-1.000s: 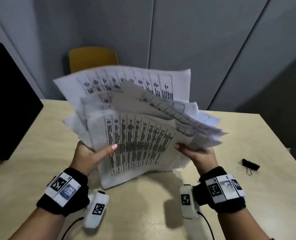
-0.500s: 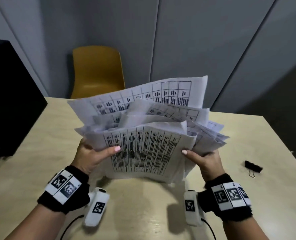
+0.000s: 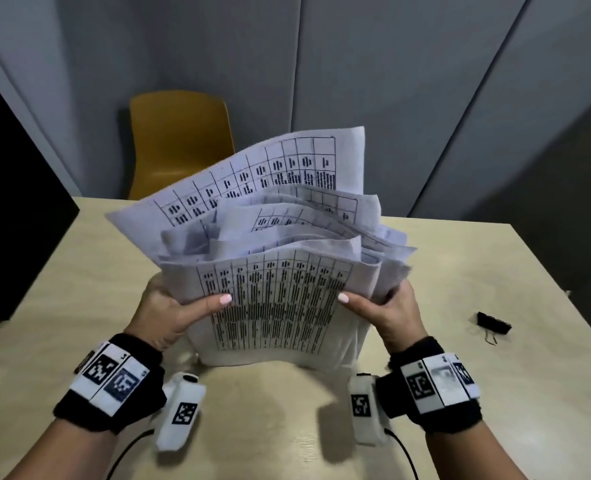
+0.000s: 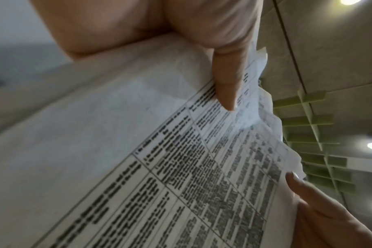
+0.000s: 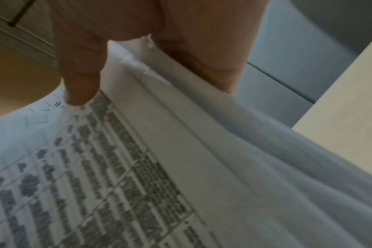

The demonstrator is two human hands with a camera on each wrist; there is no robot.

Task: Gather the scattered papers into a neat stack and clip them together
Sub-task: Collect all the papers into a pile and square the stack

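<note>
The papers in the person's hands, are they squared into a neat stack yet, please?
Not yet: the papers stand on edge, top edges fanned at uneven heights, held by the left hand and right hand.

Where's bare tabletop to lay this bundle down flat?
Bare table lies left of the papers, toward the black box, and near you below them. The right side narrows: the binder clip lies near that edge.

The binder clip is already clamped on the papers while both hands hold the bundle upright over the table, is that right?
Not quite. The binder clip lies loose on the table, off to the right of the papers, as the head view shows. The rest holds: the left hand and right hand hold the bundle upright over the table.
</note>
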